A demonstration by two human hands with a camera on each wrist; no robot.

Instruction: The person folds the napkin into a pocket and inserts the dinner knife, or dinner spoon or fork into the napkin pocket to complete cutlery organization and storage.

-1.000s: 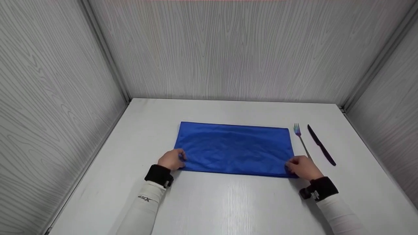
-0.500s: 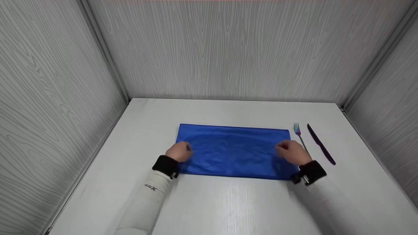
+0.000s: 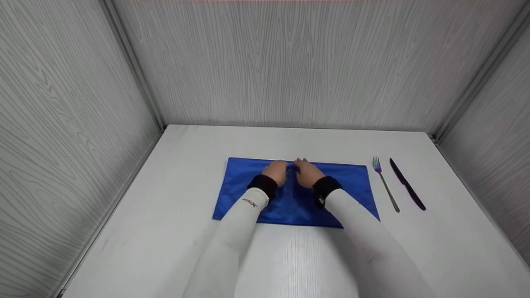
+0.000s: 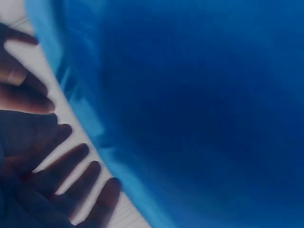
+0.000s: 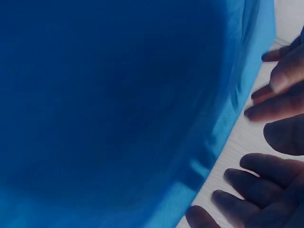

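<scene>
A blue folded cloth [image 3: 236,186] lies flat on the white table as a wide rectangle. Side by side over the middle of its far edge are my left hand [image 3: 276,171] and my right hand [image 3: 308,174], a small gap between them. In the left wrist view the left hand's fingers [image 4: 88,183] are spread and fairly straight, their tips right at the cloth's edge. The right wrist view shows the right hand's fingers [image 5: 251,185] likewise spread along that edge. Neither hand holds anything. My forearms hide part of the cloth's near side.
To the right of the cloth lie a fork [image 3: 386,184] with rainbow-coloured tines and a dark table knife [image 3: 405,183], roughly parallel. Wood-grain panels enclose the white table [image 3: 174,178] at the back [image 3: 265,62] and both sides.
My hands have let go of the cloth's near corners. They have moved inward and away from me, coming together at the middle of its far edge.
</scene>
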